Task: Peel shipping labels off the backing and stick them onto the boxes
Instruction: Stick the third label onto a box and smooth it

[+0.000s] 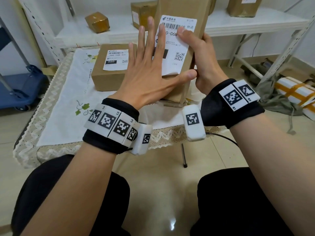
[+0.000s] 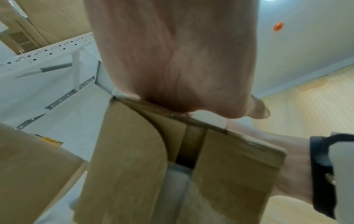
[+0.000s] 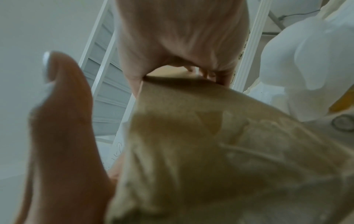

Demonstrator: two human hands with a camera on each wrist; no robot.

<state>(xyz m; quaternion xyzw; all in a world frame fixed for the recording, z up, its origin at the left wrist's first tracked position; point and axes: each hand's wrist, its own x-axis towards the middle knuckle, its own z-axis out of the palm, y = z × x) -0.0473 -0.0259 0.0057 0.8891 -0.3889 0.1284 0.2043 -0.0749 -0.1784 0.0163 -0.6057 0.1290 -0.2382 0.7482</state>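
Two hands work one tall box (image 1: 192, 68): my left hand (image 1: 150, 70), fingers straight, presses its label (image 1: 177, 46) flat. My right hand (image 1: 202, 60) grips the box's right edge.

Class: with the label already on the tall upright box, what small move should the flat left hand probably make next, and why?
Probably sweep the left hand down: the white shipping label's lower edge looks slightly lifted from the tall brown cardboard box steadied by the right hand.

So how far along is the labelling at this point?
Done: the flat box on the table already carries a label. In hand: the right hand grips the upright box while the left hand presses flat on its shipping label, whose lower corner looks slightly lifted. Left: the shelf boxes; whether they need labels is unclear.
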